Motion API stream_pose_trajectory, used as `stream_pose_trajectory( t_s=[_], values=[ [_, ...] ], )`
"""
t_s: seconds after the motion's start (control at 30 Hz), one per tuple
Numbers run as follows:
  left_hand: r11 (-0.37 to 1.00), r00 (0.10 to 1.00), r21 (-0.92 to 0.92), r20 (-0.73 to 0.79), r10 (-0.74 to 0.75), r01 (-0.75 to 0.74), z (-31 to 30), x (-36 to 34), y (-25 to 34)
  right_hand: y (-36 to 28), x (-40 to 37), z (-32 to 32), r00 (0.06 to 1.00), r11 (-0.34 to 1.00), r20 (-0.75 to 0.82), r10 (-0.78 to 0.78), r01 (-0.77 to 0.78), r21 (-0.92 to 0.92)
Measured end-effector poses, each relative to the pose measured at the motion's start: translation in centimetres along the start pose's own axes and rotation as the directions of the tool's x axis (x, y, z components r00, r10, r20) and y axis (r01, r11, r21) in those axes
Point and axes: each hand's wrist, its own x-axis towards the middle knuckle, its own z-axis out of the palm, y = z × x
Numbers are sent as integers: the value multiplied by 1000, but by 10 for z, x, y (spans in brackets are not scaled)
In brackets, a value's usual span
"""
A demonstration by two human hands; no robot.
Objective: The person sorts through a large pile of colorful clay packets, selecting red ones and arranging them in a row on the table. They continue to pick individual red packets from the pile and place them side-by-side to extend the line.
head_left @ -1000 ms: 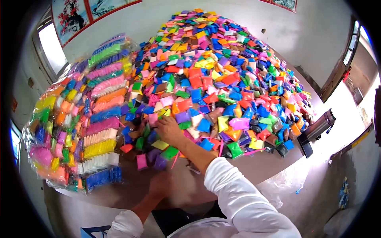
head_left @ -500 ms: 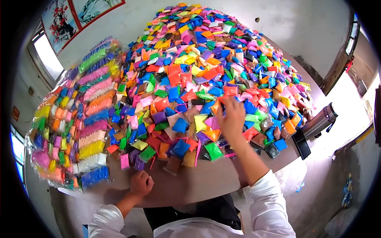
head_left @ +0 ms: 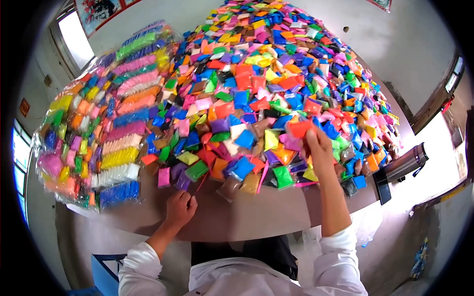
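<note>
A large heap of small colored packets [head_left: 242, 140] covers the table [head_left: 217, 217]. Over the heap's near right part, my right hand [head_left: 318, 148] pinches a red-orange packet [head_left: 298, 129] between thumb and fingers. My left hand [head_left: 181, 207] rests at the near edge of the heap, below a purple packet [head_left: 182, 180]. Its fingers are curled, and whatever they may hold is hidden. To the left lie clear bags with neat rows of packets, among them a yellow row [head_left: 120, 158], a white row [head_left: 116, 175] and a blue row [head_left: 119, 194].
A steel flask [head_left: 405, 162] lies tilted at the table's right side, beside a black object [head_left: 382, 187]. A blue-framed item [head_left: 106, 274] stands below the table at the left. Framed pictures [head_left: 98, 15] hang on the back wall.
My right hand has closed on the red-orange packet and lifted it from the heap. My left hand stays curled near the edge. The camera view has shifted, with the heap higher in frame.
</note>
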Motion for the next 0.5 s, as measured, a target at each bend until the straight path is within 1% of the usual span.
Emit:
stream_pose_trajectory(
  t_s=[0.03, 0.07, 0.1, 0.13, 0.2, 0.23, 0.27, 0.3, 0.33, 0.37, 0.4, 0.43, 0.47, 0.5],
  values=[
    [1000, 1000, 2, 6, -16, 16, 0, 1, 3, 2, -24, 14, 997, 999, 66, 36, -35, -21],
    [997, 996, -12, -33, -80, 80, 2, 2, 8, 8, -49, 34, 989, 997, 129, 75, -70, -44],
    [990, 987, -28, -73, -140, 138, 3, 1, 13, 18, -75, 57, 984, 992, 131, 124, -124, -3],
    [989, 986, -27, -68, -150, 149, 5, -2, 18, 29, -99, 80, 976, 984, 135, 171, -177, 37],
    [930, 944, -229, -94, -315, 287, 12, -10, 31, 59, -139, 113, 978, 999, 207, 6, 3, -45],
    [926, 940, -230, -93, -328, 301, 14, -15, 40, 72, -149, 127, 976, 999, 218, 15, -4, -49],
    [891, 929, -330, -90, -359, 312, 15, -20, 49, 85, -158, 141, 944, 956, 254, -210, 252, -149],
    [846, 918, -427, -83, -389, 320, 16, -25, 58, 92, -167, 153, 855, 841, 313, -413, 490, -230],
    [838, 911, -429, -76, -405, 337, 13, -27, 67, 91, -177, 165, 857, 845, 325, -401, 482, -229],
    [822, 924, -474, -43, -379, 316, 7, -26, 75, 87, -188, 177, 946, 951, 254, -203, 252, -178],
    [804, 936, -517, -11, -351, 295, 4, -25, 78, 85, -196, 184, 981, 994, 194, 17, 5, -110],
    [761, 928, -567, 17, -371, 315, 6, -29, 77, 94, -199, 186, 989, 971, 146, -7, 41, -236],
    [756, 922, -564, 22, -388, 331, 5, -29, 76, 96, -199, 188, 987, 971, 160, 6, 32, -237],
    [795, 933, -517, 26, -358, 319, 4, -27, 76, 94, -195, 191, 988, 997, 150, 26, -15, -71]
  ],
)
